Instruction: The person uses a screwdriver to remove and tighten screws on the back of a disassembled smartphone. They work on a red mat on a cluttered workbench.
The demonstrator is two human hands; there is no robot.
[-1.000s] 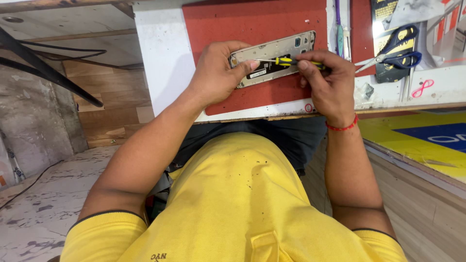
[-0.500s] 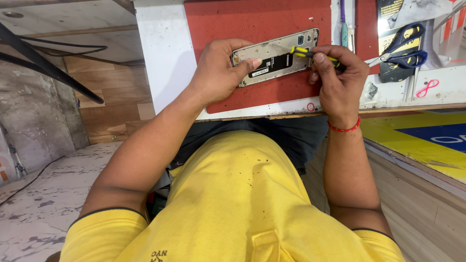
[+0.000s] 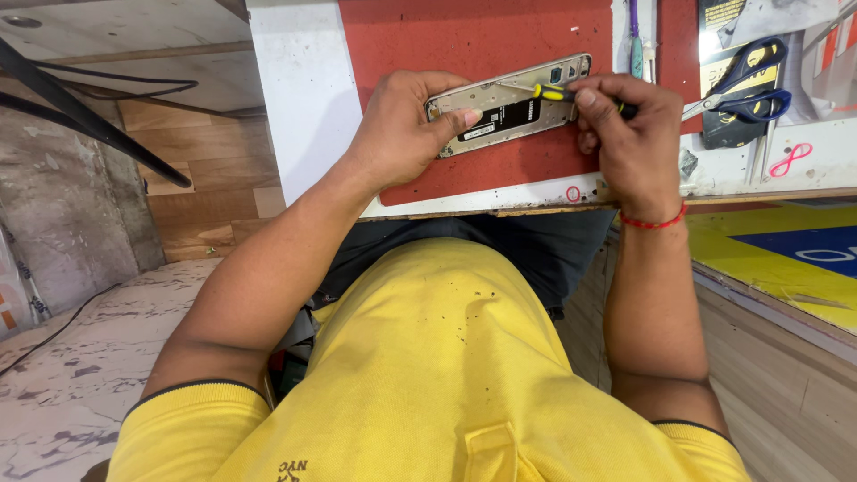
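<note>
Red rubbery work mat (image 3: 428, 45) fills the upper middle of the frame, and on it lies an opened silver smartphone with its back cover off (image 3: 509, 105), black battery showing, tilted so its right end sits higher. Left hand (image 3: 406, 129) is clamped on the phone's left end, thumb pressed flat across the battery area, fingers wrapped round the far edge. Right hand (image 3: 629, 134) is closed round a small yellow-and-black precision screwdriver (image 3: 553, 92), with the tip pointing left onto the phone's upper edge near the camera end.

My guess is the phone's light and thin, stiff along the metal frame but pretty fragile inside, so best gripped by the frame edges like that, not squeezed in the middle. Bare metal probably slides on a hard surface; the mat helps.

Over at upper right there's a pair of blue-handled scissors (image 3: 745, 85) lying on a dark packet, well apart from both hands.
</note>
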